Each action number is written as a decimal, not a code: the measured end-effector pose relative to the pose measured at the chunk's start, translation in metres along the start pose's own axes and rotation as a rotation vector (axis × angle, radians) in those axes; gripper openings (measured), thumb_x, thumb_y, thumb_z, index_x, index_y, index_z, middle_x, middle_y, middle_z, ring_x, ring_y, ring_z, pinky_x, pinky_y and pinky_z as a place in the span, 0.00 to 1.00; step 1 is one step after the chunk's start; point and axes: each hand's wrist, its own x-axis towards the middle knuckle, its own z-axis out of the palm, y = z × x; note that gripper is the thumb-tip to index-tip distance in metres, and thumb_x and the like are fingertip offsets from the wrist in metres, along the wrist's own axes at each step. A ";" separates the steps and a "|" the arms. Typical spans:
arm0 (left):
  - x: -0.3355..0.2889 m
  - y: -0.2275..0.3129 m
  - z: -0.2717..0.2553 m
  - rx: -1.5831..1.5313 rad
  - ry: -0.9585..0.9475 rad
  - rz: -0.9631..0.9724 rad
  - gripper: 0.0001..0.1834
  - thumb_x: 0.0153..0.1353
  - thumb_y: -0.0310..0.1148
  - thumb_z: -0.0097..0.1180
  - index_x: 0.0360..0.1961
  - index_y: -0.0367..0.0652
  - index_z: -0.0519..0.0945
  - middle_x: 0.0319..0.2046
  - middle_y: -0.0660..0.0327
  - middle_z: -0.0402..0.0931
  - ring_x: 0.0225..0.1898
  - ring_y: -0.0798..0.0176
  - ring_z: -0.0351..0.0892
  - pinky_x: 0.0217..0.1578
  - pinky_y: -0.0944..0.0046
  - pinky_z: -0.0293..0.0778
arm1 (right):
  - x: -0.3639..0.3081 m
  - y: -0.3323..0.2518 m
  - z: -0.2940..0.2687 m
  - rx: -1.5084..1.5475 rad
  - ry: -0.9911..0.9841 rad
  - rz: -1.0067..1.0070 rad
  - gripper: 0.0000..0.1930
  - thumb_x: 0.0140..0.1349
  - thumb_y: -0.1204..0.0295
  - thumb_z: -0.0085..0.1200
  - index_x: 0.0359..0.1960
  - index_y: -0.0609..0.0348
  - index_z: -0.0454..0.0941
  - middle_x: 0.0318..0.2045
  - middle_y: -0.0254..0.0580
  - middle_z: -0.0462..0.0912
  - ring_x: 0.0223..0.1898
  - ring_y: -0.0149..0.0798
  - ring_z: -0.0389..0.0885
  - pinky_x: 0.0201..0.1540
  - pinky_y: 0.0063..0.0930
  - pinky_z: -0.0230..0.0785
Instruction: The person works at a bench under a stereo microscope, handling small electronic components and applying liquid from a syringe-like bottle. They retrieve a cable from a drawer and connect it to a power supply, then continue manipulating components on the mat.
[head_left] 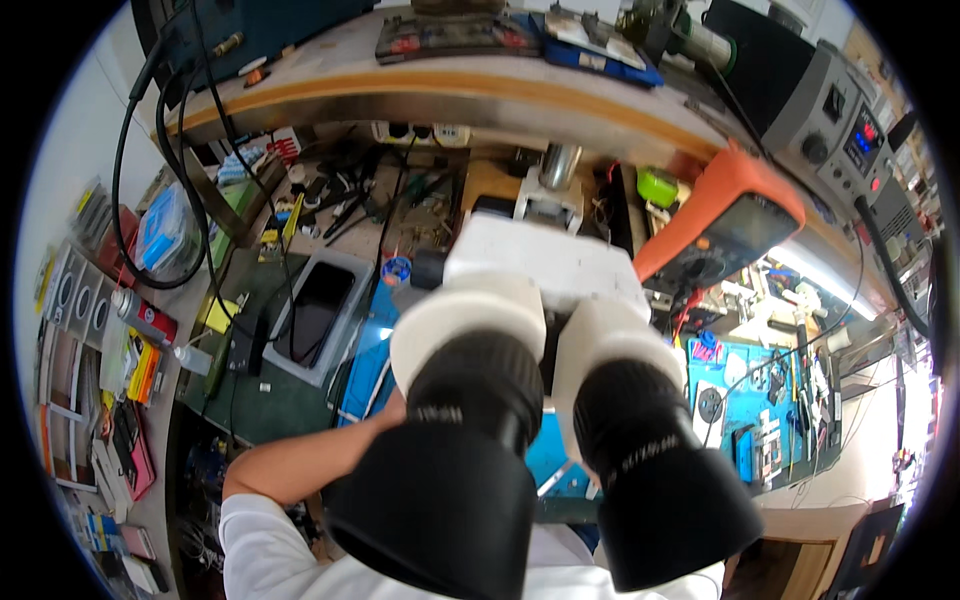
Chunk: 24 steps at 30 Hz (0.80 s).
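Stereo microscope above blue work mat, masking the work, so what is done or left cannot be judged. Left forearm passes behind it; both hands are hidden, grip undeterminable. Left of it, smartphone in plastic tray; right, orange-cased multimeter.

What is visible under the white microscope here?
Under the microscope, patches of a blue mat show beside and between the black eyepieces, and the left forearm extends toward it. The microscope covers the rest; what either hand holds cannot be seen.
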 end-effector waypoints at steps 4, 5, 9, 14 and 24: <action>0.004 -0.004 -0.005 -0.116 0.037 0.015 0.12 0.62 0.31 0.59 0.45 0.38 0.80 0.40 0.56 0.81 0.37 0.56 0.82 0.36 0.62 0.79 | -0.019 0.027 0.022 0.028 -0.075 0.053 0.09 0.50 0.75 0.65 0.32 0.59 0.77 0.28 0.47 0.78 0.28 0.52 0.79 0.31 0.40 0.72; 0.004 -0.009 -0.001 -0.160 0.043 0.022 0.12 0.62 0.31 0.59 0.45 0.38 0.80 0.40 0.56 0.82 0.37 0.56 0.82 0.36 0.61 0.80 | -0.021 0.033 0.026 -0.142 -0.169 0.140 0.10 0.48 0.75 0.65 0.33 0.59 0.78 0.28 0.47 0.77 0.29 0.52 0.79 0.31 0.40 0.72; -0.018 -0.028 0.013 -0.115 -0.059 -0.009 0.21 0.53 0.31 0.62 0.49 0.37 0.81 0.48 0.51 0.81 0.50 0.46 0.80 0.45 0.55 0.80 | -0.039 0.040 0.033 -0.271 -0.221 0.198 0.18 0.46 0.73 0.66 0.41 0.60 0.80 0.34 0.50 0.79 0.33 0.55 0.80 0.35 0.42 0.72; -0.013 -0.020 0.003 -0.195 -0.051 -0.040 0.22 0.53 0.31 0.63 0.50 0.35 0.80 0.50 0.48 0.78 0.52 0.46 0.78 0.46 0.56 0.79 | -0.049 0.053 0.027 -0.060 -0.025 0.090 0.19 0.46 0.72 0.67 0.43 0.59 0.80 0.33 0.50 0.80 0.33 0.55 0.80 0.36 0.41 0.73; -0.010 -0.018 0.001 -0.220 -0.170 -0.271 0.21 0.54 0.31 0.62 0.50 0.35 0.79 0.46 0.50 0.76 0.45 0.47 0.77 0.41 0.54 0.78 | -0.046 0.052 0.017 0.021 -0.263 0.371 0.15 0.50 0.67 0.67 0.38 0.57 0.80 0.33 0.49 0.81 0.32 0.55 0.81 0.36 0.42 0.73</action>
